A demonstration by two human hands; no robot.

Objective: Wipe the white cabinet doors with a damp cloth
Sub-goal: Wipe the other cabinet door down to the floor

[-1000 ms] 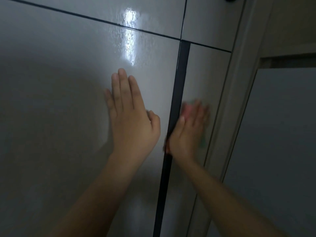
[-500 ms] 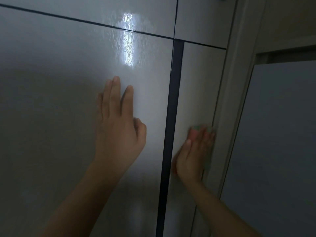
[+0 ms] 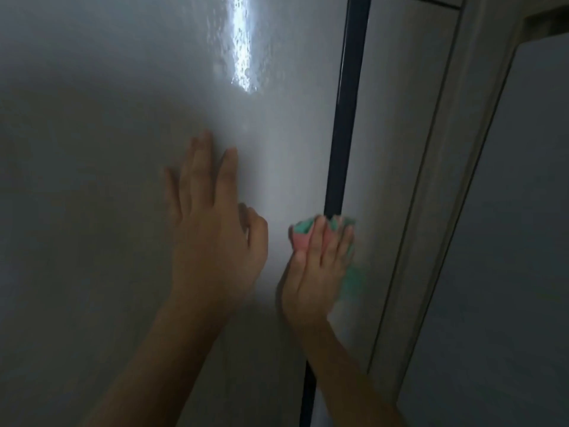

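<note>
A wide glossy white cabinet door (image 3: 107,180) fills the left and middle of the view. A narrower white door (image 3: 397,134) stands to its right, past a dark vertical strip (image 3: 348,118). My left hand (image 3: 212,238) lies flat on the wide door, fingers apart and pointing up. My right hand (image 3: 317,272) presses a pink and green cloth (image 3: 303,237) against the dark strip, fingers spread over it. The cloth sticks out above my fingertips and along the right side of the hand.
A pale door frame (image 3: 455,180) runs down the right of the narrow door. Beyond it is a grey wall or panel (image 3: 523,241). A bright streak of reflected light (image 3: 241,50) shows on the wide door near the top.
My right hand with the cloth has slid left from the narrow door onto the dark strip. The view has dropped lower on the doors. My left hand stays flat on the wide door.
</note>
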